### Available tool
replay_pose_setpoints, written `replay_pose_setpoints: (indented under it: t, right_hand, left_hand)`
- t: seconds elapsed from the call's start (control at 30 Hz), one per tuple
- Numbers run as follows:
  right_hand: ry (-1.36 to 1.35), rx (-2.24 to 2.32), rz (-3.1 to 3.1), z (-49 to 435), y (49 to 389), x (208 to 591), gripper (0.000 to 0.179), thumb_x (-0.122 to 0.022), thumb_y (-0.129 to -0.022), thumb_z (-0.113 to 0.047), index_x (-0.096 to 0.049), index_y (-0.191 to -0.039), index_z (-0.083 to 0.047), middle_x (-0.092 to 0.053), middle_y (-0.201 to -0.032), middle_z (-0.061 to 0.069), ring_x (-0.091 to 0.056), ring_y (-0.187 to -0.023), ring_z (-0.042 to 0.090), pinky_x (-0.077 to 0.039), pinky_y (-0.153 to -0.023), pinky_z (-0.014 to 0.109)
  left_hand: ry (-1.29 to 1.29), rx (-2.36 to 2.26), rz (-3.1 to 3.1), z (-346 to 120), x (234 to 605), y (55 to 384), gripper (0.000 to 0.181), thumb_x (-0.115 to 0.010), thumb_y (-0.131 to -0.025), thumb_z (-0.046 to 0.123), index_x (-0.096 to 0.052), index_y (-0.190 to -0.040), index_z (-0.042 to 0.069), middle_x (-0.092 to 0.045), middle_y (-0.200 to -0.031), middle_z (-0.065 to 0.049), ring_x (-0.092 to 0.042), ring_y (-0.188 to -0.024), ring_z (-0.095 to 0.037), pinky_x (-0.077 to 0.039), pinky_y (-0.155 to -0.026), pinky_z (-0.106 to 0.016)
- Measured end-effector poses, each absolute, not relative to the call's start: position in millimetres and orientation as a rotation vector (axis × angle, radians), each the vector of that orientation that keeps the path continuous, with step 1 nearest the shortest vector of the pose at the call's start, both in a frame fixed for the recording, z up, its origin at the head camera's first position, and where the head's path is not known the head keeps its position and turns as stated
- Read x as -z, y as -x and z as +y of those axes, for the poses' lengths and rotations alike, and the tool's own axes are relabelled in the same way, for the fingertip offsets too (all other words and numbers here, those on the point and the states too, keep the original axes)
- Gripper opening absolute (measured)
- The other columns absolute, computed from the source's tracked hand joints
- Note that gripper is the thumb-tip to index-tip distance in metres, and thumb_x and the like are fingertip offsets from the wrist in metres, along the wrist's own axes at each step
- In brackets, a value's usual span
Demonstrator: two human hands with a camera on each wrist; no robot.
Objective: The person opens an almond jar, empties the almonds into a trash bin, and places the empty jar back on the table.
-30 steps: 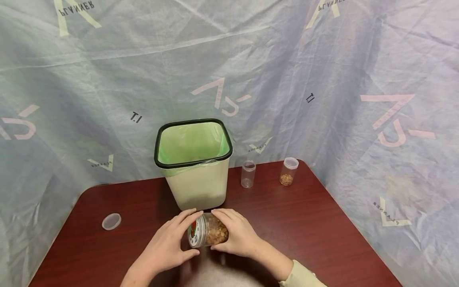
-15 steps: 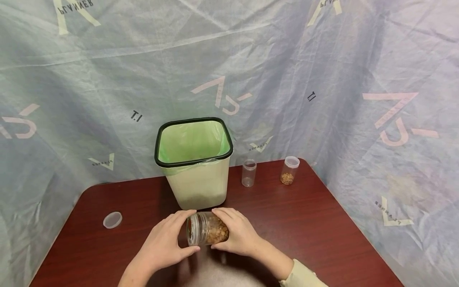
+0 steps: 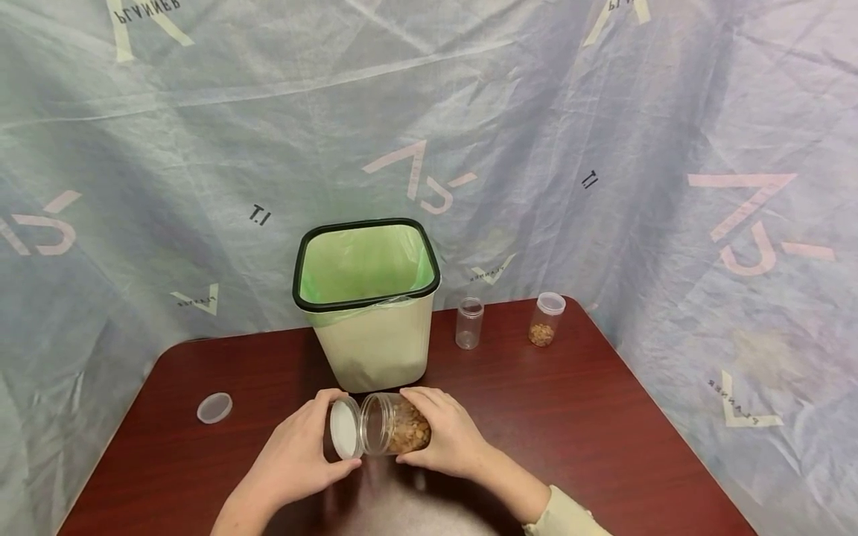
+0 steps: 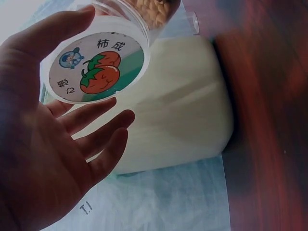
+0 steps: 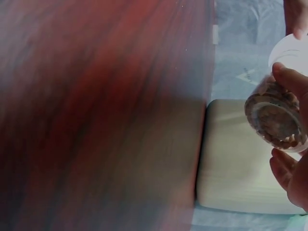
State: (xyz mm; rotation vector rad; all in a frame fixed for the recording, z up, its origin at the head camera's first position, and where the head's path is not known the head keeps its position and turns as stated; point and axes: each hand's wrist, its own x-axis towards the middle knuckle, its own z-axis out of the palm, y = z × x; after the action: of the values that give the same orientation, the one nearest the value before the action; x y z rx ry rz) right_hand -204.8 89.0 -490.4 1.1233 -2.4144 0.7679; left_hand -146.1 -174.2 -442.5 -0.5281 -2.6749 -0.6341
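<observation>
My right hand (image 3: 445, 435) grips a clear plastic jar (image 3: 377, 424) lying sideways, its brown nut-like pieces (image 3: 409, 428) gathered at the base end. In the right wrist view the jar's base (image 5: 276, 122) faces the camera. My left hand (image 3: 295, 454) holds a round lid (image 3: 345, 428) between thumb and fingers, tilted off at the jar's mouth. Whether its edge still touches the rim, I cannot tell. The left wrist view shows the top of the lid (image 4: 98, 67), with a label of two red cartoon fruits and printed characters.
Just beyond the hands stands a cream bin (image 3: 375, 346) with a black rim and green liner. To its right are a clear lidless jar (image 3: 468, 324) and a lidded jar (image 3: 546, 320) holding some pieces. A loose lid (image 3: 214, 408) lies at left on the red-brown table (image 3: 536, 402).
The lid has come away from the jar's mouth and swung to the left in my left hand, showing its white inside. My right hand has kept the jar almost in place.
</observation>
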Motion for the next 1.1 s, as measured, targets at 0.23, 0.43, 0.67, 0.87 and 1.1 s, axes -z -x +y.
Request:
replay_pose_setpoints:
  t: [0.23,0.43,0.67,0.87,1.1]
  right_hand:
    - [-1.118,-0.775,-2.394,92,205,490,0.099,-0.09,-0.059,-0.05,-0.047,-0.141,-0.015,-0.053,-0.134,-0.002,-0.05,-0.122,0.015,-0.041,-0.101,0.038]
    - [-1.116,-0.796,-2.379,93,204,491,0.099,-0.09,-0.059,-0.049,-0.047,-0.141,-0.015,-0.053,-0.135,-0.002,-0.049,-0.123,0.015,-0.04,-0.102,0.036]
    - [-1.105,-0.817,-2.365,94,204,492,0.098,-0.091,-0.057,-0.048,-0.049,-0.14,-0.015,-0.053,-0.134,-0.003,-0.049,-0.123,0.013,-0.04,-0.102,0.034]
    - [-1.088,-0.826,-2.371,97,204,493,0.099,-0.091,-0.057,-0.049,-0.048,-0.14,-0.015,-0.053,-0.135,-0.002,-0.049,-0.123,0.014,-0.041,-0.101,0.035]
    - [-1.082,-0.833,-2.384,98,203,494,0.1,-0.091,-0.057,-0.049,-0.048,-0.141,-0.016,-0.053,-0.135,-0.001,-0.049,-0.124,0.014,-0.041,-0.101,0.036]
  left_hand:
    - [0.555,0.568,-2.681,-185,442,146,0.095,-0.088,-0.059,0.047,-0.047,-0.14,0.017,-0.056,-0.128,0.005,-0.057,-0.112,-0.017,-0.049,-0.085,-0.043]
    - [0.473,0.581,-2.702,-196,444,143,0.093,-0.092,-0.051,0.042,-0.051,-0.132,0.017,-0.062,-0.114,0.003,-0.062,-0.097,-0.016,-0.05,-0.076,-0.042]
    - [0.465,0.553,-2.749,-210,448,140,0.104,-0.093,-0.05,0.038,-0.047,-0.139,0.013,-0.061,-0.122,-0.003,-0.06,-0.104,-0.021,-0.049,-0.081,-0.044]
    - [0.534,0.491,-2.73,-225,448,141,0.102,-0.094,-0.049,0.038,-0.052,-0.136,0.006,-0.059,-0.125,-0.006,-0.053,-0.109,-0.027,-0.043,-0.088,-0.047]
    - [0.506,0.455,-2.686,-243,449,140,0.097,-0.097,-0.038,0.035,-0.059,-0.122,0.005,-0.059,-0.114,-0.005,-0.049,-0.1,-0.028,-0.039,-0.082,-0.045]
